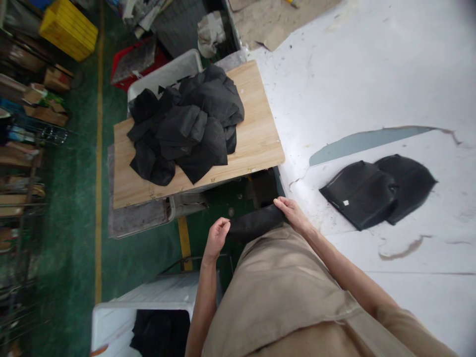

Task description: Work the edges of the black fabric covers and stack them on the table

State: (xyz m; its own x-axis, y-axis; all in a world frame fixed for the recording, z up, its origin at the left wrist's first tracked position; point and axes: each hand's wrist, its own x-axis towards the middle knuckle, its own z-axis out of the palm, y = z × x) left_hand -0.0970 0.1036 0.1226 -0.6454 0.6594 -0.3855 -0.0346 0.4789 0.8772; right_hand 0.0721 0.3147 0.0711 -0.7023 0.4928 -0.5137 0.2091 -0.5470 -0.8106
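Note:
A black piece of material (255,224) is stretched between my two hands, just in front of the beige apron. My left hand (217,237) pinches its left end, and my right hand (292,212) grips its right end beside the edge of the white table. Beyond them, a heap of crumpled black pieces (193,124) lies on a light wooden board (256,106). Two overlapping black pieces (362,193) with curved edges rest on the white table to the right; a small white mark shows on one of them.
The white table (372,84) fills the right side, its covering torn in places. A white bin (148,297) with black material stands at the lower left. A yellow crate (69,29), a red container (119,62) and cluttered shelves (18,198) are farther left on the green floor.

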